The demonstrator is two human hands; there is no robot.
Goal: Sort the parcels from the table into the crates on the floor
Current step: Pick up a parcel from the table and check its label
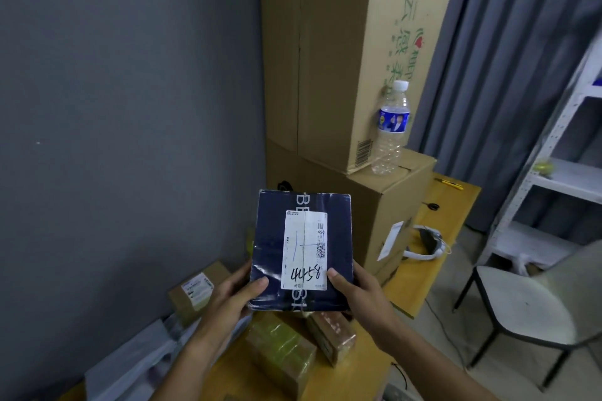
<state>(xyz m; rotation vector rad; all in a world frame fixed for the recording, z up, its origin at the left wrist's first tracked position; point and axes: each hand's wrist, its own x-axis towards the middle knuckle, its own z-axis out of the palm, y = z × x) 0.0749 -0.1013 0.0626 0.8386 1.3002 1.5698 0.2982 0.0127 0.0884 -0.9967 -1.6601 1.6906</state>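
Stacked cardboard cartons rise behind a dark blue parcel, glossy-wrapped with a white shipping label handwritten "4458", gripped above the table by the left hand and right hand, thumbs pressing its face.

label on dark parcel: handwritten "4458", printed "450"; big carton: green Chinese print, can't make it out

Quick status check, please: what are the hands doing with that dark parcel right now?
Left hand and right hand: each with a grip on the dark blue parcel. Parcel raised above table, label up. No crates in view.
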